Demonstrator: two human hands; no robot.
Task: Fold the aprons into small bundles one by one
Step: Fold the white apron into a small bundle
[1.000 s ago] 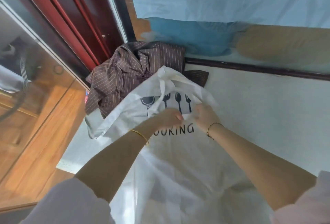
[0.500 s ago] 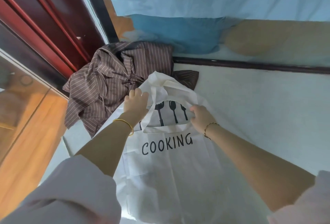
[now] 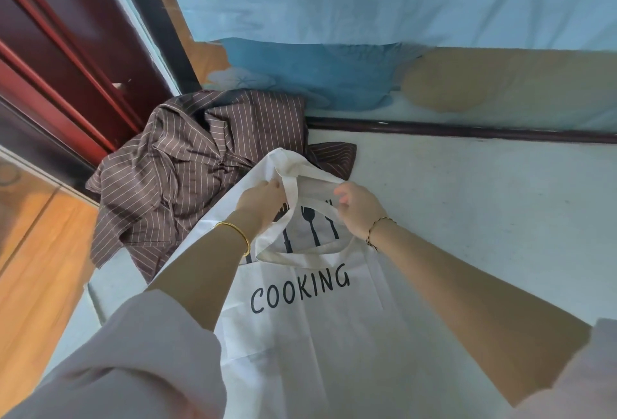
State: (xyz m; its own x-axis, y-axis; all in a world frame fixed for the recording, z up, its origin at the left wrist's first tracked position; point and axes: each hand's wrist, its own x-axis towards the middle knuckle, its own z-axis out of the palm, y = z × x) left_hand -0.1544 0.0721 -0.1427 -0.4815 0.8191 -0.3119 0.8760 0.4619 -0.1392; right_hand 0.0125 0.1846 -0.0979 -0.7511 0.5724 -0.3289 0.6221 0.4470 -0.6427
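Note:
A white apron printed with COOKING and black cutlery shapes lies spread on the pale surface in front of me. Its top edge and neck strap are lifted and bunched between my hands. My left hand grips the fabric at the upper left of the bib. My right hand pinches the strap and fold at the upper right. A crumpled brown striped apron lies in a heap to the left, behind the white one and partly under it.
A dark wooden rail borders the surface at the back, with a pale blue curtain above it. Dark red door frames stand at the left. Wooden floor shows beyond the surface's left edge.
My left hand came in from the left side of the bib to the top fold. Both hands now hold the bunched top edge and strap close together, slightly raised.

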